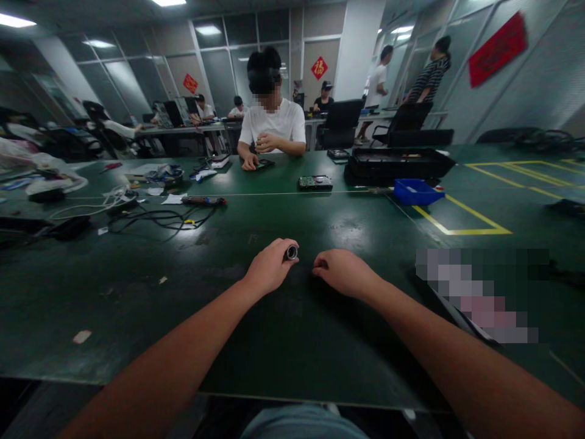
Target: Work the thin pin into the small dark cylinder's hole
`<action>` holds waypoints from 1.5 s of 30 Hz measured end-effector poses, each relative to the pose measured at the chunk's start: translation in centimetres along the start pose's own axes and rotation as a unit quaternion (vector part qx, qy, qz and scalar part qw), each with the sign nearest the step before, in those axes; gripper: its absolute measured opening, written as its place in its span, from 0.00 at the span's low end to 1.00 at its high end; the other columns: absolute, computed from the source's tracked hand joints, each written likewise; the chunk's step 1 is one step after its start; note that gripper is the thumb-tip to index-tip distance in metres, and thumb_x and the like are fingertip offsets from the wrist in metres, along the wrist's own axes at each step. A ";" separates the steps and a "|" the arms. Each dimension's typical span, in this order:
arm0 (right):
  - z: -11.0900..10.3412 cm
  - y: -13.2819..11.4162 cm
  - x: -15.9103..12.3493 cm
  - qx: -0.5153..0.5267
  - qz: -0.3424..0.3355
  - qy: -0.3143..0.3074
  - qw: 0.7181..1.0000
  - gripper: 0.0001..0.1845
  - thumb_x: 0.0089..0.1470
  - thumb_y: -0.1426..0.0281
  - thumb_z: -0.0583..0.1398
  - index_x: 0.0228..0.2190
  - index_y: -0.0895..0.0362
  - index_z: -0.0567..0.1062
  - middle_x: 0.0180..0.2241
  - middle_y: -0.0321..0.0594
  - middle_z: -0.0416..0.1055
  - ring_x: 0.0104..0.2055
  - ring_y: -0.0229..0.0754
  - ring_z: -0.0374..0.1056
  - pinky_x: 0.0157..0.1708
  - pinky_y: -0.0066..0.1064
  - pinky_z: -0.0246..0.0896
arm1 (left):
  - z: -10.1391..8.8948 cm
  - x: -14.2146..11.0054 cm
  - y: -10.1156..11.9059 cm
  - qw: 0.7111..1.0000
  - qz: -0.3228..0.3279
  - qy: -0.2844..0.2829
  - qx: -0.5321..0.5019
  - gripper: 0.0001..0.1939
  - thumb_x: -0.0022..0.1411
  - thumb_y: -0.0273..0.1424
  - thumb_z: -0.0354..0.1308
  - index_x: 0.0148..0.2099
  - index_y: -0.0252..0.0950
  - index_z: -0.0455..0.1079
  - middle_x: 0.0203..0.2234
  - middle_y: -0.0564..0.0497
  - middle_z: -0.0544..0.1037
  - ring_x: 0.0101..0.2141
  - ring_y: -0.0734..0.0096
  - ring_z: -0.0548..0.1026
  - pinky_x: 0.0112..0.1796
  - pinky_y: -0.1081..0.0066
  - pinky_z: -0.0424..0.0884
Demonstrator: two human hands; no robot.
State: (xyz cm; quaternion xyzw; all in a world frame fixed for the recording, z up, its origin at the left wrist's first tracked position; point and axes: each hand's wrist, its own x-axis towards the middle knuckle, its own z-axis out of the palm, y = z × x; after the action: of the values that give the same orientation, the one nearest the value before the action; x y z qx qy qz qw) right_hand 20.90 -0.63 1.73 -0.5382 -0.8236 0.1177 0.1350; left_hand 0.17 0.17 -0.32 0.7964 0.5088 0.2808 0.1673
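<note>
Apparently I'm at a holding step: my left hand grips a metal-rimmed tube over the near green table, left of my curled right hand, whose contents I cannot tell; moving it calls for steadiness.

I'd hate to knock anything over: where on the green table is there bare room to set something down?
Bare table stretches from the left hand and right hand to the hard drive. Another patch lies inside the yellow lines, right of the blue bin. Crowded: the far left, around the cables, and by the black tray.
</note>
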 end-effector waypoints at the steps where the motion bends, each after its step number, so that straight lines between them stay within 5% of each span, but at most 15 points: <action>1: -0.1 -0.2 0.0 0.006 -0.002 0.000 1.000 0.04 0.52 0.69 0.65 0.27 0.51 0.81 0.26 0.40 0.78 0.26 0.43 0.72 0.22 0.31 0.56 | 0.0 0.0 0.0 1.000 0.001 0.001 -0.002 0.13 0.62 0.30 0.60 0.50 0.43 0.70 0.44 0.49 0.75 0.44 0.62 0.75 0.47 0.62 0.70; 10: -0.8 -2.0 -0.6 0.059 -0.093 0.115 0.987 0.10 0.62 0.67 0.58 0.40 0.53 0.79 0.38 0.40 0.77 0.36 0.43 0.71 0.35 0.34 0.62 | -0.1 0.0 0.4 0.998 0.032 -0.005 -0.051 0.12 0.63 0.26 0.57 0.49 0.41 0.70 0.44 0.50 0.75 0.44 0.64 0.73 0.47 0.64 0.69; 18: -0.5 -2.2 -0.7 0.075 -0.130 0.134 0.980 0.10 0.63 0.67 0.58 0.43 0.52 0.78 0.40 0.40 0.75 0.38 0.41 0.71 0.37 0.33 0.63 | -0.2 -0.4 1.5 0.991 0.072 -0.025 -0.109 0.15 0.63 0.24 0.55 0.51 0.39 0.70 0.45 0.49 0.75 0.46 0.65 0.73 0.49 0.64 0.69; 35: -0.2 -2.3 -0.4 0.077 -0.037 0.183 0.979 0.10 0.55 0.64 0.65 0.36 0.55 0.73 0.32 0.39 0.74 0.33 0.42 0.68 0.32 0.33 0.58 | -0.3 -0.5 1.8 0.993 0.083 -0.047 -0.066 0.16 0.62 0.26 0.56 0.53 0.39 0.70 0.45 0.48 0.75 0.45 0.62 0.74 0.46 0.63 0.70; 45: -1.1 -2.1 -0.8 0.195 -0.078 0.184 0.960 0.11 0.63 0.69 0.54 0.41 0.56 0.76 0.40 0.42 0.72 0.40 0.42 0.69 0.40 0.34 0.63 | 0.0 0.1 0.7 0.994 0.025 0.048 -0.091 0.10 0.62 0.30 0.60 0.47 0.39 0.70 0.41 0.51 0.76 0.41 0.66 0.73 0.43 0.67 0.68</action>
State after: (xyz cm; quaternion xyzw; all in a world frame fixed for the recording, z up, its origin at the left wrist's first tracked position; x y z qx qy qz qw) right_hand 19.75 -2.10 3.45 -0.4476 -0.7852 0.1639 0.3953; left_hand 0.70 -0.10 0.14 0.7760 0.4689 0.3674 0.2074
